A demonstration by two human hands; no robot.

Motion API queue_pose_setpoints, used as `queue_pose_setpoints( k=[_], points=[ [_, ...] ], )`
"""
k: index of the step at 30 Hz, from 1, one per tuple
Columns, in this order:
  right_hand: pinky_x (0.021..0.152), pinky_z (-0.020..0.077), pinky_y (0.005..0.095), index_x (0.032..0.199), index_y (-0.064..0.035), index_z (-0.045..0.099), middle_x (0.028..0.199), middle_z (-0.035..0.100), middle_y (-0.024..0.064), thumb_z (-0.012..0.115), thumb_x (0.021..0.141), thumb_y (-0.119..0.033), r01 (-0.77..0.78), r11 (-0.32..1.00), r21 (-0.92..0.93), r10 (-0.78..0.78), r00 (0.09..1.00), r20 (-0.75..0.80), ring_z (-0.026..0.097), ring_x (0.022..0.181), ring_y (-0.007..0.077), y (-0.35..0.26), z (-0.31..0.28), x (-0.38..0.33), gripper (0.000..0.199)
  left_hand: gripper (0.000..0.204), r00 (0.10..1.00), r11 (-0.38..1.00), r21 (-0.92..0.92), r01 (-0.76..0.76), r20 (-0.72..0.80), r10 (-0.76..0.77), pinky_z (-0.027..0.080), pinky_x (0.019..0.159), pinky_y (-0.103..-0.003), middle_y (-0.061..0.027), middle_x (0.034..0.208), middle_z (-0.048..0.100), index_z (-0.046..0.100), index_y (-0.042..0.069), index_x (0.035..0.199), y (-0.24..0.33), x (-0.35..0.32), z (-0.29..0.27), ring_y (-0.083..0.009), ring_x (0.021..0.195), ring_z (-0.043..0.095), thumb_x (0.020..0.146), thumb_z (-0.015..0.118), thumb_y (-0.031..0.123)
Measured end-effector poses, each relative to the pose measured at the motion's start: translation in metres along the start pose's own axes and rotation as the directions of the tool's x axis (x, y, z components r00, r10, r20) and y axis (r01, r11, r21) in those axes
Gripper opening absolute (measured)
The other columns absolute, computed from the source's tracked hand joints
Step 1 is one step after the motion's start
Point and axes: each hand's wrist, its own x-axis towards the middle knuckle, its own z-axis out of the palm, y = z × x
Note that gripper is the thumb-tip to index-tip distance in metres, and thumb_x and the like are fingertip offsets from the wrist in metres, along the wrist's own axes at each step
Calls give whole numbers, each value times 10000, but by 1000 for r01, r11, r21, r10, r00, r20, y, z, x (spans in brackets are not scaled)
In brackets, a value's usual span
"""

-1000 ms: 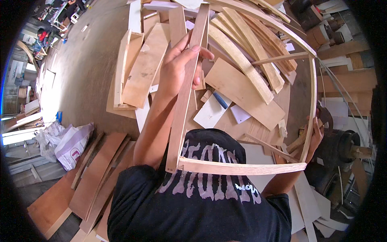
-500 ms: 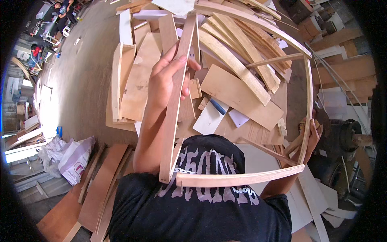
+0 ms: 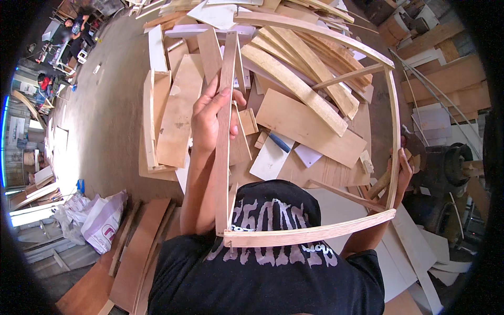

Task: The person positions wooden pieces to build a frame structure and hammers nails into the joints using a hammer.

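A light wooden frame with two curved rails, the upper rail and the lower rail, is held up before me. My left hand closes around a long wooden slat at the frame's left side. This slat's bottom end lies against the lower rail's left end; its top end appears just under the upper rail's left end, and contact there is unclear. My right hand wraps around the right side piece, its fingers partly hidden behind the wood. A short crossbar juts inward from that side.
Beneath the frame, a table carries curved strips, flat boards and a blue-handled tool. Boards and a plastic bag lie at lower left. Dark round machinery stands at right. People are far off at upper left.
The slat in my left hand has shifted, its bottom end closing the gap to the lower rail. Its top end has moved lower and left in view. My right hand keeps its grip.
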Motion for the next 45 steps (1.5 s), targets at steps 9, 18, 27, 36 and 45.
queue_pose_setpoints(
  k=[9, 18, 27, 36, 45],
  points=[
    [486, 375, 203, 1074, 25, 681, 784, 672, 67, 590, 965, -257, -24, 999, -37, 23, 999, -33, 513, 539, 68, 15, -15, 6, 316, 544, 997, 998, -60, 32, 66, -28, 386, 348, -197, -103, 863, 618, 369, 56, 1481, -17, 9, 1, -74, 425, 496, 974, 482, 219],
    [480, 336, 199, 940, 2, 697, 656, 586, 19, 596, 963, -285, -64, 997, -52, 64, 998, -7, 484, 520, 65, 5, -5, 6, 305, 540, 998, 998, -54, -44, 33, 46, 390, 352, -196, -130, 881, 623, 362, 41, 1481, -16, 15, 3, -73, 433, 508, 972, 461, 191],
    [482, 409, 222, 942, -25, 723, 689, 649, 8, 682, 872, -228, -92, 992, 84, 88, 995, 47, 556, 515, 90, -11, 6, -4, 218, 558, 999, 993, -117, -28, 29, 31, 400, 354, -191, -191, 1046, 639, 319, 24, 1470, -28, 4, 14, -89, 465, 541, 982, 457, 258],
    [443, 435, 174, 1200, 22, 622, 835, 683, 64, 598, 923, -234, 10, 984, 177, -18, 999, 45, 582, 535, 57, -22, 2, -16, 378, 643, 981, 954, -298, 16, 191, 43, 533, 592, -265, -279, 1374, 501, 192, 65, 1530, -62, 9, 49, -250, 779, 715, 995, 453, 309],
    [637, 481, 270, 868, -1, 733, 795, 700, 50, 690, 832, -207, -79, 997, 4, 79, 993, 93, 616, 641, 131, -35, 52, -52, 214, 536, 984, 922, -384, 46, 175, 24, 526, 746, -317, -182, 1177, 648, 384, 59, 1429, -102, 24, 59, -274, 882, 702, 1008, 465, 381]
  ],
)
